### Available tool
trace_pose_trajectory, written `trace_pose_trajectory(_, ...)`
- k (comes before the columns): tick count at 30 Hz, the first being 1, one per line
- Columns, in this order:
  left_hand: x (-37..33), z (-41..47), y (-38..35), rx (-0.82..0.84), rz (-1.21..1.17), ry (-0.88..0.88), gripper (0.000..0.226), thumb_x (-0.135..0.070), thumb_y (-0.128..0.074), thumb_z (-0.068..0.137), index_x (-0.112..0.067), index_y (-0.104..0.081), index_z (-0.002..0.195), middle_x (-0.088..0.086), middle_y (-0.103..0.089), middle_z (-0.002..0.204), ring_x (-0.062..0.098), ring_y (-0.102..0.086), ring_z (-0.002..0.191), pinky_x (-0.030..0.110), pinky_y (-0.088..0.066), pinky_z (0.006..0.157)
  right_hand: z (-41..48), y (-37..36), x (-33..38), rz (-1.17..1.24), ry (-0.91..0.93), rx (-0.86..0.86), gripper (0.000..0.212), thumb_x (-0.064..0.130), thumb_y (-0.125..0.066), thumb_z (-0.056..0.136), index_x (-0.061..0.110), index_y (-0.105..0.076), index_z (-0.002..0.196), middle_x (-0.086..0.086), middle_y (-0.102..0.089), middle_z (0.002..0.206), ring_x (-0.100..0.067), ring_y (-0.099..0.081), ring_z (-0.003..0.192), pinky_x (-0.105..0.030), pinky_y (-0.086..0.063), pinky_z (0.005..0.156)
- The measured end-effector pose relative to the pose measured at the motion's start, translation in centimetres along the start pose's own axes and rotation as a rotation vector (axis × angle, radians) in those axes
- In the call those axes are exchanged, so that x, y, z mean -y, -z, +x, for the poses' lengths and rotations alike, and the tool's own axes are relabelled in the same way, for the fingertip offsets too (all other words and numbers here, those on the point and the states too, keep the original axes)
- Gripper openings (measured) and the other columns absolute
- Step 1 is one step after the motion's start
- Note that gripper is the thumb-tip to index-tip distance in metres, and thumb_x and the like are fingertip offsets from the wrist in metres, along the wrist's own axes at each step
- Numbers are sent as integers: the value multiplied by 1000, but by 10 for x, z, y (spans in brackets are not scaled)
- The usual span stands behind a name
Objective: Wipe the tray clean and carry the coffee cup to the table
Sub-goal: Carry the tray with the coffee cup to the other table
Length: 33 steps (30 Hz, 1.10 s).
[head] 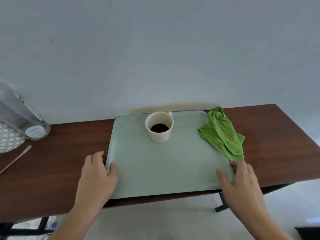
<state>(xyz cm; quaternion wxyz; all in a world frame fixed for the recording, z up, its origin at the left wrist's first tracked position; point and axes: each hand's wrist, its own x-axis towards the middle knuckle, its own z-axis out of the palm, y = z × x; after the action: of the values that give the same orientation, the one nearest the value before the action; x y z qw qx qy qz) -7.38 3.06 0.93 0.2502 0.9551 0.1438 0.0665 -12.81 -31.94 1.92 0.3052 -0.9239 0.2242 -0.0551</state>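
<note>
While both hands' fingers clasp the tray (166,170) edges, dark wooden table (60,163), pale blue wall (155,49).

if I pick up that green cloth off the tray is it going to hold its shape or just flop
Probably flop: the green cloth lies crumpled in soft folds, draped over the right rim of the tray. It looks thin, so likely light. Part of it hangs onto the table, so it may drag as it lifts.

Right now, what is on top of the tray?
On the tray: a cream cup holding dark coffee, and a green cloth draped over its right edge. Left hand and right hand grip its sides. Whatever lies under the cloth is hidden.
</note>
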Motion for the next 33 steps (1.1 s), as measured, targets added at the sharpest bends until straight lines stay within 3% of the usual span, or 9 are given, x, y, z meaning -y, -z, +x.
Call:
trace_pose_trajectory(2,2,-2,0,63,-23,84,51,-37,-55,93,-12,-48,136,4,-59,110,25,-58,94,42,-47,78,-1,0,3,8,-78,53,55,43,-66,90,7,-52,128,-10,-53,122,-34,-53,116,-40,-41,86)
trace_pose_trajectory(4,0,-2,0,74,-15,80,40,-40,-53,93,-13,-52,123,5,-65,97,26,-63,85,41,-48,71,7,1,11,8,-129,85,58,48,-66,89,5,-52,125,-12,-54,123,-35,-55,114,-40,-41,83)
trace_pose_trajectory(7,-5,1,4,73,1,117,31,-45,-48,93,-15,-48,89,5,-63,78,27,-59,69,43,-47,63,24,6,27,28,-187,172,55,55,-63,88,7,-51,111,-7,-59,104,-29,-60,92,-39,-45,71)
trace_pose_trajectory(9,-2,4,9,75,-19,130,35,-47,-49,93,-14,-47,82,7,-61,76,29,-59,69,43,-45,62,33,13,38,92,-234,207,53,58,-63,87,8,-51,101,-5,-57,92,-22,-57,77,-36,-40,59)
trace_pose_trajectory(13,13,6,24,50,-135,126,37,-45,-56,93,-11,-51,78,8,-61,73,25,-58,66,40,-40,55,41,21,54,207,-255,224,48,56,-64,88,11,-49,77,-2,-49,76,-19,-44,61,-33,-31,52)
trace_pose_trajectory(18,26,-2,44,-13,-174,115,35,-47,-58,91,-15,-53,76,5,-63,69,22,-58,63,36,-39,52,30,20,73,339,-172,233,34,50,-64,91,19,-56,100,0,-64,93,-21,-66,77,-32,-51,54)
trace_pose_trajectory(23,18,-1,65,-57,-231,62,31,-49,-60,89,-20,-52,80,1,-65,71,18,-60,63,32,-39,51,28,30,78,314,-110,163,32,51,-66,89,20,-60,86,5,-66,86,-19,-67,77,-37,-56,64)
trace_pose_trajectory(28,-2,-2,71,-85,-292,-5,31,-48,-63,89,-20,-49,82,0,-64,70,14,-60,58,30,-37,46,24,47,74,183,-28,40,27,50,-56,94,24,-61,99,3,-66,90,-13,-62,74,-27,-41,52)
trace_pose_trajectory(33,-22,5,60,3,-314,-94,31,-52,-62,87,-24,-49,84,-3,-65,72,13,-62,58,31,-40,45,7,58,49,173,-112,-121,37,46,-59,93,14,-55,75,-4,-60,75,-21,-55,63,-31,-34,50)
